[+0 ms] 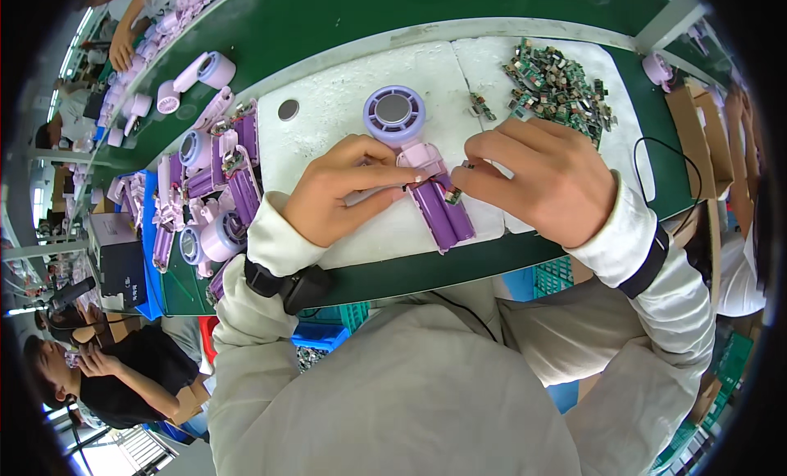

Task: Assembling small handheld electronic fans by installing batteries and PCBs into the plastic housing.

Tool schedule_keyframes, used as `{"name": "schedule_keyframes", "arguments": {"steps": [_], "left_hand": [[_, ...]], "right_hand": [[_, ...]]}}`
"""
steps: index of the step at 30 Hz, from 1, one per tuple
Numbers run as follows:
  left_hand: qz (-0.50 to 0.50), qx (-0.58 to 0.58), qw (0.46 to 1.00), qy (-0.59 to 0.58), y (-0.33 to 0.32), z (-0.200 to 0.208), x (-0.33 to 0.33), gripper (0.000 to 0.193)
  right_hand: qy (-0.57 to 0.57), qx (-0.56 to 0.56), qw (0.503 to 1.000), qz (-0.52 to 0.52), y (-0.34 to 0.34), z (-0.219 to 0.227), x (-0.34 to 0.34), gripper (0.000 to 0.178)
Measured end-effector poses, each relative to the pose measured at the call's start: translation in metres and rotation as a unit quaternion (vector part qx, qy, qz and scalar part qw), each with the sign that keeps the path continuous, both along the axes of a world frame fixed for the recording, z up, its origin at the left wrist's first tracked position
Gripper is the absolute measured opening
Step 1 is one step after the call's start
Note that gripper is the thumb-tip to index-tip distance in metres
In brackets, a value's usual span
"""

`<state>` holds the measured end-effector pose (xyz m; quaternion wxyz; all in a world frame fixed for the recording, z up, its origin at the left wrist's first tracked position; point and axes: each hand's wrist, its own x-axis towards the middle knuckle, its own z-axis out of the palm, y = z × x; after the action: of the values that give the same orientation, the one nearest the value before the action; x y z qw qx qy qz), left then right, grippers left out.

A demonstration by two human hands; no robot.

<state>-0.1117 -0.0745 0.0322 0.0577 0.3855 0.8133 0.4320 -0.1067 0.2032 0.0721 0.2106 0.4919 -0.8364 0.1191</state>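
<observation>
A purple handheld fan [420,158] with its handle uncovered lies on a white foam board, its round head with a silver disc pointing away from me. Two purple battery cells [443,214] show in the handle, toward me. My left hand [336,189] comes from the left, index finger and thumb closing on the fan at the near end of its pink neck, where thin dark and red wires show. Between the fingertips of my right hand [537,177] is a small green circuit board [452,196], held just over the cells; my fingers partly hide it.
A heap of small circuit boards [561,87] lies at the far right of the foam board [320,83], with a loose silver disc [288,110]. Opened fans [215,160] are piled at left beside a blue bin [151,247]. A black cable [697,169] curves at right. Other people work nearby.
</observation>
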Motion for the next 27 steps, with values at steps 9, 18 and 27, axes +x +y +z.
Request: {"name": "schedule_keyframes", "arguments": {"steps": [9, 18, 27], "left_hand": [[0.034, -0.031, 0.999, 0.006, 0.002, 0.006, -0.008, 0.018], [0.079, 0.051, 0.995, -0.023, 0.050, 0.022, 0.002, 0.015], [0.082, -0.013, 0.996, 0.038, 0.068, 0.028, 0.005, 0.015]], "right_hand": [[0.031, -0.013, 0.999, 0.023, 0.002, 0.008, -0.004, 0.017], [-0.025, 0.001, 1.000, -0.009, 0.029, -0.007, -0.018, 0.020], [-0.063, -0.101, 0.992, 0.031, 0.013, 0.006, -0.008, 0.018]]}}
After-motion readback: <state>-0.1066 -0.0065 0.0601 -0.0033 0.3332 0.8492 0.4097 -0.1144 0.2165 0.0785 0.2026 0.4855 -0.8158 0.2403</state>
